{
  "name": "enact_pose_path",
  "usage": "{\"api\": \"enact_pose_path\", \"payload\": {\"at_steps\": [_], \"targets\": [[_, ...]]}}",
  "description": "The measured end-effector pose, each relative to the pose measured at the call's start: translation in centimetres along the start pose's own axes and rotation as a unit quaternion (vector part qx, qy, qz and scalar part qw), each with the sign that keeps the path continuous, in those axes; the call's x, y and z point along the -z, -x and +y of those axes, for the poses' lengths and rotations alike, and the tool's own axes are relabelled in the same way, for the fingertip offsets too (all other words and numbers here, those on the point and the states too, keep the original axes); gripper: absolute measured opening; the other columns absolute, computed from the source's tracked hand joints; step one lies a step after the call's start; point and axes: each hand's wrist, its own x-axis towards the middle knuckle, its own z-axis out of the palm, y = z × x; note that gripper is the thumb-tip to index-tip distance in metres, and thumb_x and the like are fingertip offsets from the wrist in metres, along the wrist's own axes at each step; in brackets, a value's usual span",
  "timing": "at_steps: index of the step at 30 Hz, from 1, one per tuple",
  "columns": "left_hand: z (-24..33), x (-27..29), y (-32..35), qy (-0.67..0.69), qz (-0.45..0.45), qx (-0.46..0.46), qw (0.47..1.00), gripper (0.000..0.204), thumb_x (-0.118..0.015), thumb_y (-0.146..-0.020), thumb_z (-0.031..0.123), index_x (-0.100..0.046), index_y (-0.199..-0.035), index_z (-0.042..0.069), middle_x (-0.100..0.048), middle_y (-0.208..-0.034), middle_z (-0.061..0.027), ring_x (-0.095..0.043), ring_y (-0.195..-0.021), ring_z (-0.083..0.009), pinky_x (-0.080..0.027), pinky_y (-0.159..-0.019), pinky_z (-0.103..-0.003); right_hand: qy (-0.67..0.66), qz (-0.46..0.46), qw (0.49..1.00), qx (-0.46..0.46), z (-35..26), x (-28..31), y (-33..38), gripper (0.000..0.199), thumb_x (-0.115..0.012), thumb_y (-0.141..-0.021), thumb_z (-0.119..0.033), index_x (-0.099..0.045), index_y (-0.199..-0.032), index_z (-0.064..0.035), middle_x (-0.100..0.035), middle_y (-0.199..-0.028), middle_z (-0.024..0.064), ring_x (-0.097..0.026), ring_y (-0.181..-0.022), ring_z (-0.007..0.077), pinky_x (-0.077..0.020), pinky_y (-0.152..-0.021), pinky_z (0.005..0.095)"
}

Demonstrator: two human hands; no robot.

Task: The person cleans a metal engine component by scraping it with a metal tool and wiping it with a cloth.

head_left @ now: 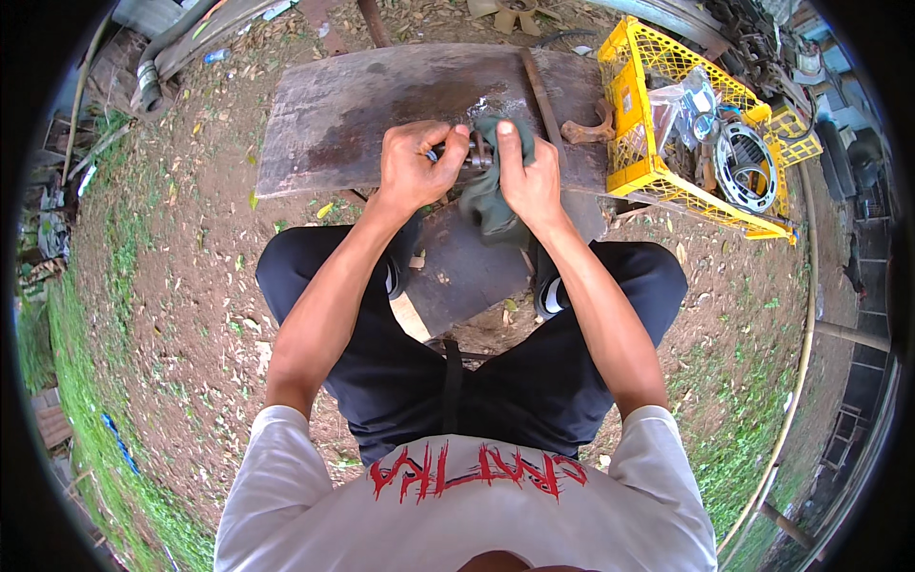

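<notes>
Above the near edge of a worn wooden board [324, 124], both hands meet at a small dark metal part [476, 154]. My left hand [419, 164] is closed around the part's left end, thumb pressed on top. My right hand [532, 179] is closed on a dark green cloth [491, 205], which bunches against the part's right side and hangs below the hand. Fingers and cloth hide much of the metal part, so its exact kind does not show.
A yellow plastic crate [624, 114] at the right holds a round metal ring-shaped part [746, 167] and plastic bags. Beside it on the board lie a rusty curved metal piece [589, 126] and a long flat bar [541, 95]. A fan-shaped part [515, 14] lies beyond.
</notes>
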Motion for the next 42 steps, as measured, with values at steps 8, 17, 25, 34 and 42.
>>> {"api": "enact_pose_path", "payload": {"at_steps": [8,17,25,34,42], "targets": [[-0.6,-0.2,-0.1,0.030,0.009,0.007,0.999,0.034,-0.061,-0.089,0.007,-0.047,-0.060,-0.002,-0.039,-0.053,-0.0074,-0.037,-0.047,-0.0139,-0.030,-0.047,-0.032,-0.368,0.037,0.860,-0.352,1.5,0.1,-2.2,0.046,-0.055,-0.098,-0.042,-0.063,-0.104,0.0024,-0.069,-0.087,0.0111,-0.066,-0.069,0.0221,-0.0570,-0.063,0.0362],[-1.9,1.4,-1.0,0.100,0.095,0.131,0.982,0.026,-0.064,-0.090,0.010,-0.059,-0.068,-0.004,-0.041,-0.053,0.0028,-0.037,-0.056,-0.0037,-0.034,-0.050,-0.028,-0.260,0.159,0.951,-0.054,0.0,1.5,-1.0,0.043,-0.045,-0.103,-0.037,-0.055,-0.121,0.0004,-0.064,-0.109,0.0129,-0.065,-0.094,0.0242,-0.0558,-0.081,0.0412],[-1.5,0.5,-0.6,0.119,0.038,0.274,0.954,0.027,-0.063,-0.091,0.016,-0.065,-0.074,-0.005,-0.052,-0.059,0.0035,-0.044,-0.060,-0.0033,-0.040,-0.055,-0.026,0.192,0.042,0.932,0.304,1.5,0.0,-0.6,0.034,-0.083,-0.069,-0.014,-0.069,-0.098,-0.0029,-0.063,-0.112,0.0097,-0.061,-0.101,0.0299,-0.0533,-0.082,0.0375],[-1.5,0.2,-0.6,0.123,0.068,0.248,0.959,0.031,-0.063,-0.092,0.020,-0.064,-0.074,-0.005,-0.048,-0.057,0.0042,-0.040,-0.058,-0.0038,-0.037,-0.051,-0.027,0.308,0.042,0.906,0.288,1.5,0.4,-0.8,0.039,-0.087,-0.066,-0.014,-0.065,-0.095,-0.0014,-0.061,-0.095,0.0104,-0.060,-0.088,0.0308,-0.0514,-0.071,0.0357],[-2.3,-0.1,-0.7,0.211,0.121,0.282,0.928,0.036,-0.062,-0.093,0.018,-0.058,-0.063,-0.001,-0.040,-0.054,0.0080,-0.034,-0.054,-0.0022,-0.027,-0.046,-0.027,-0.048,0.193,0.980,0.023,2.2,3.5,-3.0,0.022,-0.064,-0.095,-0.022,-0.062,-0.088,-0.0015,-0.065,-0.083,0.0034,-0.060,-0.071,0.0146,-0.0490,-0.067,0.0307]]}}
